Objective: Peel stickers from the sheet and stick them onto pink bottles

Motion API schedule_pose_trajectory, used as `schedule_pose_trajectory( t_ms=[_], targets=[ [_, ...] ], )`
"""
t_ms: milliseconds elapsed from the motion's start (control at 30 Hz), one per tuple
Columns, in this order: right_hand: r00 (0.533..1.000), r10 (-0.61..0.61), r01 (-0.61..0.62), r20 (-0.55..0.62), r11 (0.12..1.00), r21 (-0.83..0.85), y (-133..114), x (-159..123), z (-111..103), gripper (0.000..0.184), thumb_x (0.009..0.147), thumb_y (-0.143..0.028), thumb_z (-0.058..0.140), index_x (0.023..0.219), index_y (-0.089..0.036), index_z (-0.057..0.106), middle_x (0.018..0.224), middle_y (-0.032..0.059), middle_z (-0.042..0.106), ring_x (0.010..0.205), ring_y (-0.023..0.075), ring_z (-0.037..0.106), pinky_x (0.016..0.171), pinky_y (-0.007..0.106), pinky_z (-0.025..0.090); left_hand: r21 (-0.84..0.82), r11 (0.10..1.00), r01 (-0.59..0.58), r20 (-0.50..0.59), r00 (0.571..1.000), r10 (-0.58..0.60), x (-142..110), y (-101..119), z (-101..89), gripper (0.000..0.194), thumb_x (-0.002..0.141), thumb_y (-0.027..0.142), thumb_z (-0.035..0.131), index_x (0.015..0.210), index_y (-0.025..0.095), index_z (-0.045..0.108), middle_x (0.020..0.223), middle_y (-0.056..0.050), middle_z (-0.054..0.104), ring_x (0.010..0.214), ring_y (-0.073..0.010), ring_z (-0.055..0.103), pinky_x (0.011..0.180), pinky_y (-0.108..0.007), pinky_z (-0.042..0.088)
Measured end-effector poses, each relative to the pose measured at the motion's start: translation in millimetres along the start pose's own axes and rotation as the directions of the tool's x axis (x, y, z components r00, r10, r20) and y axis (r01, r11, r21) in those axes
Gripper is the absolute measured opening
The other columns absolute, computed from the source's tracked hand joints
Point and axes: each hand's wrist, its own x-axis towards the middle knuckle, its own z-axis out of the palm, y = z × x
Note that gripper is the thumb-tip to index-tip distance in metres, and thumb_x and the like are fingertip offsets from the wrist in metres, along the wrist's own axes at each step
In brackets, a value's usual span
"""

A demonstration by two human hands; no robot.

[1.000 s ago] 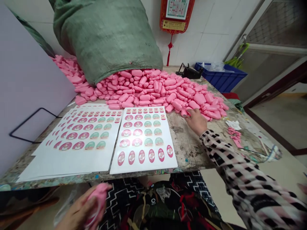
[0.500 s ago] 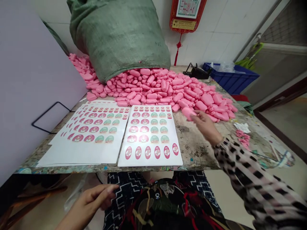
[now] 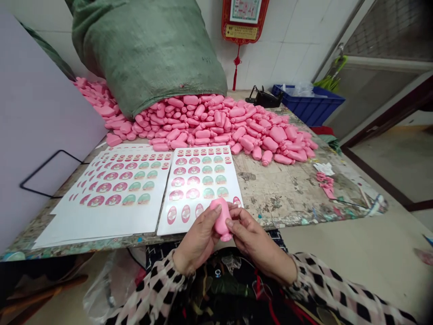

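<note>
A small pink plastic bottle (image 3: pixel 221 217) is held between both hands just over the table's front edge, its narrow neck pointing down toward me. My left hand (image 3: pixel 200 234) grips its left side, thumb on top. My right hand (image 3: pixel 252 234) closes on its right side, thumb pressed near the neck. Right below them lies a sheet of oval and dome-shaped stickers (image 3: pixel 199 180), its lower right part covered by the hands. More sticker sheets (image 3: pixel 101 216) are fanned out to the left.
A heap of pink bottles (image 3: pixel 203 122) spills from a large green sack (image 3: pixel 152 54) along the back. Behind stand a black tape dispenser (image 3: pixel 267 97) and a blue crate (image 3: pixel 309 106). Pink scraps (image 3: pixel 325 183) lie at right. A pale panel (image 3: pixel 43 122) with a black wire loop borders the left.
My right hand has brought the pink bottle from the heap's front edge to above my lap. My left hand has risen from below the table and taken hold of it too. The view shifted right.
</note>
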Motion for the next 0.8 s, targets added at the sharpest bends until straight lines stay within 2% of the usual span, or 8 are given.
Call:
schedule_pose_trajectory(
  t_ms=[100, 267, 400, 533, 600, 667, 733, 800],
  targets=[
    [0.997, -0.054, 0.064, 0.052, 0.975, -0.212, -2, -1, -20, 0.030, 0.078, -0.041, 0.060, 0.099, -0.022, 0.051, 0.091, 0.0013, 0.056, 0.081, 0.0128, 0.054, 0.076, 0.029, 0.044, -0.015, 0.999, 0.029, -0.051, 0.998, -0.030, 1, 1, -2.8, 0.028, 0.082, 0.037, 0.054, 0.095, 0.013, 0.060, 0.086, -0.008, 0.064, 0.069, -0.0129, 0.060, 0.052, -0.020, 0.043],
    [0.976, -0.158, 0.056, -0.148, 0.844, -0.533, -14, 7, -50, 0.027, 0.079, -0.043, 0.058, 0.096, -0.022, 0.058, 0.086, 0.0010, 0.054, 0.080, 0.0140, 0.051, 0.071, 0.028, 0.043, -0.029, 0.999, -0.034, -0.167, 0.986, 0.029, 8, 6, 0.8, 0.029, 0.081, 0.036, 0.057, 0.100, 0.015, 0.056, 0.113, -0.013, 0.059, 0.092, -0.0201, 0.061, 0.064, -0.025, 0.049],
    [0.985, -0.149, 0.117, -0.082, 0.943, -0.310, -8, 12, -32, 0.042, 0.066, -0.035, 0.072, 0.103, -0.026, 0.053, 0.088, -0.0008, 0.056, 0.081, 0.0134, 0.053, 0.070, 0.026, 0.044, -0.092, 0.983, -0.162, -0.128, 0.980, 0.150, 10, 0, 16.2, 0.038, 0.084, 0.041, 0.051, 0.117, 0.021, 0.049, 0.135, -0.010, 0.045, 0.114, -0.0214, 0.050, 0.088, -0.032, 0.046],
    [0.973, -0.193, 0.172, -0.123, 0.972, -0.160, -2, 13, -23, 0.027, 0.070, -0.033, 0.070, 0.091, -0.023, 0.057, 0.086, -0.0016, 0.057, 0.080, 0.0116, 0.053, 0.073, 0.026, 0.044, 0.003, 0.984, -0.177, -0.081, 0.981, 0.176, 1, 1, 15.3, 0.031, 0.082, 0.034, 0.055, 0.111, 0.023, 0.051, 0.131, -0.006, 0.048, 0.109, -0.0192, 0.053, 0.093, -0.035, 0.042],
    [0.979, -0.189, 0.162, -0.074, 0.949, -0.270, -9, 10, -30, 0.022, 0.073, -0.033, 0.067, 0.091, -0.022, 0.060, 0.086, -0.0013, 0.058, 0.079, 0.0114, 0.053, 0.073, 0.025, 0.044, 0.159, 0.983, -0.087, -0.061, 0.993, 0.098, -5, 9, 6.9, 0.025, 0.077, 0.028, 0.061, 0.100, 0.020, 0.054, 0.111, -0.006, 0.060, 0.095, -0.0179, 0.059, 0.086, -0.034, 0.045],
    [0.985, -0.160, 0.174, 0.069, 0.873, -0.456, -19, 5, -36, 0.020, 0.075, -0.034, 0.065, 0.091, -0.022, 0.062, 0.085, -0.0004, 0.061, 0.077, 0.0119, 0.054, 0.072, 0.026, 0.043, 0.325, 0.940, 0.102, -0.006, 0.994, -0.106, -10, 17, -1.4, 0.025, 0.072, 0.026, 0.065, 0.094, 0.017, 0.056, 0.090, -0.005, 0.065, 0.077, -0.0164, 0.063, 0.076, -0.033, 0.048],
    [0.971, -0.114, 0.220, 0.211, 0.770, -0.599, -29, 0, -38, 0.017, 0.078, -0.033, 0.063, 0.090, -0.022, 0.065, 0.082, 0.0000, 0.062, 0.075, 0.0124, 0.055, 0.071, 0.026, 0.042, 0.466, 0.843, 0.269, 0.071, 0.938, -0.339, -12, 20, -5.9, 0.027, 0.069, 0.026, 0.067, 0.092, 0.016, 0.058, 0.079, -0.004, 0.065, 0.065, -0.0148, 0.061, 0.067, -0.031, 0.048],
    [0.954, -0.093, 0.263, 0.284, 0.714, -0.649, -33, -3, -37, 0.018, 0.078, -0.034, 0.062, 0.093, -0.023, 0.065, 0.084, 0.0003, 0.062, 0.076, 0.0132, 0.055, 0.071, 0.027, 0.043, 0.577, 0.751, 0.321, 0.133, 0.870, -0.475, -11, 19, -5.5, 0.023, 0.066, 0.026, 0.067, 0.085, 0.014, 0.060, 0.071, -0.004, 0.063, 0.060, -0.0136, 0.059, 0.062, -0.028, 0.046]
  ],
)
